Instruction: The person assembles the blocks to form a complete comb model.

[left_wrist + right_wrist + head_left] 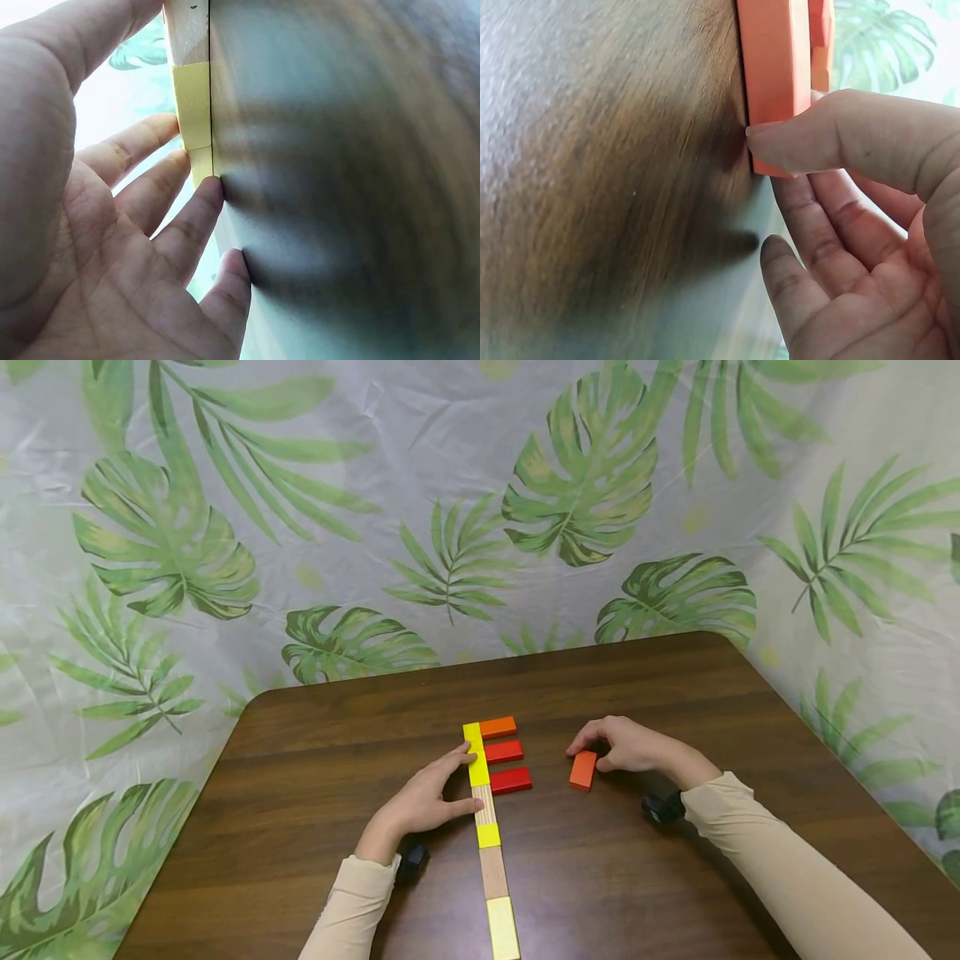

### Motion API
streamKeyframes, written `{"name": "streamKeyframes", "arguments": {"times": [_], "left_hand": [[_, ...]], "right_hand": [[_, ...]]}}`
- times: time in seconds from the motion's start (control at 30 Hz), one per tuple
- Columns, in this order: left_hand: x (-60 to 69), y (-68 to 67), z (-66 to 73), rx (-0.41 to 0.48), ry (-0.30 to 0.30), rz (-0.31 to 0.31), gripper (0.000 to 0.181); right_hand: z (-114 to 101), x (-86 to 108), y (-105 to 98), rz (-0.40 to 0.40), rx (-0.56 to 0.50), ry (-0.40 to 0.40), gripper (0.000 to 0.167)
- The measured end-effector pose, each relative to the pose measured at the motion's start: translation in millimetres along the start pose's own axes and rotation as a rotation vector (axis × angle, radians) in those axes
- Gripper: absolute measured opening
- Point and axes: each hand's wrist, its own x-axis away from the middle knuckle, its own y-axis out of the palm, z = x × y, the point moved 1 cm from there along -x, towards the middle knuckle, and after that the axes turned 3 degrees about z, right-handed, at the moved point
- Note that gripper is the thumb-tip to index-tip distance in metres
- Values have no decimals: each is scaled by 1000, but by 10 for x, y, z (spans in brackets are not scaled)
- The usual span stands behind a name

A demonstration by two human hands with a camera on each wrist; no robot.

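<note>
A straight row of yellow and bare-wood blocks [493,872] runs up the table toward the far edge. My left hand [420,797] lies along its left side. Its fingertips touch the yellow block [192,105] near the far end, and its thumb rests on a striped wooden block. Its fingers are loosely extended. My right hand [633,747] pinches an orange block [582,771] at its far end, with the thumb [795,146] against the block in the right wrist view. That block lies on the table, apart from the row.
Branching rightward from the row are an orange block [498,727], a red block [503,752] and a second red block [511,780]. They sit side by side with gaps between them. Behind the brown table [300,752] hangs a leaf-patterned curtain [450,460].
</note>
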Motion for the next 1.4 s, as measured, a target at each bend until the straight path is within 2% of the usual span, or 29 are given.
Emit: {"name": "streamKeyframes", "arguments": {"times": [0.73,1.0,1.4], "left_hand": [[-8,13,-25,-18,-6,-3,75],[-8,13,-22,-12,-9,-10,75],[2,6,-15,-3,-17,-8,76]], "right_hand": [[64,145,-76,3,-53,65,39],[149,210,-48,39,-119,72,42],[210,249,11,115,-176,68,36]]}}
